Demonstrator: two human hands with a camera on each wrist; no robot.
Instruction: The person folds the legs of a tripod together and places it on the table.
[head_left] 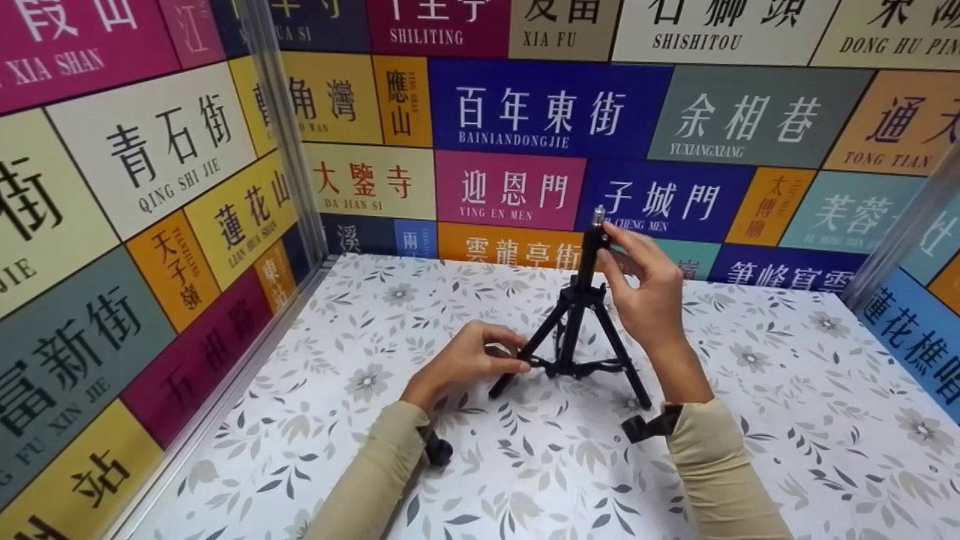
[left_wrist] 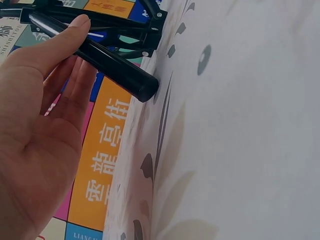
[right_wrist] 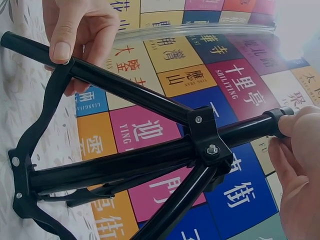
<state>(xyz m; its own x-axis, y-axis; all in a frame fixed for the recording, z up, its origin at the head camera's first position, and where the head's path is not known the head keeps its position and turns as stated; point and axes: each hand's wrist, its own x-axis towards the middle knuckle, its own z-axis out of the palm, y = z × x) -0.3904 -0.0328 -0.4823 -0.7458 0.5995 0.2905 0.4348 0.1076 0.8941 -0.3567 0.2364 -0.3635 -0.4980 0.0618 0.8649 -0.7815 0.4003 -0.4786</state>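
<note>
Your left hand [head_left: 471, 354] pinches one leg [head_left: 539, 334] of the black stand [head_left: 571, 330], low down. Your right hand [head_left: 648, 283] pinches the top tube [head_left: 589, 259] near its tip [head_left: 598, 215]. To do this well, hold the leg firmly so the feet [head_left: 495, 391] should not slide on the surface [head_left: 315, 420], and hold the tube straight up without squeezing hard. The stand is upright between your hands, with its legs reaching below your right hand.

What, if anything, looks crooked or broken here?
Nothing clearly stands out. The tripod has its legs spread over the table, with no visible break. It leans slightly right in the head view, but that may be just the camera angle.
</note>
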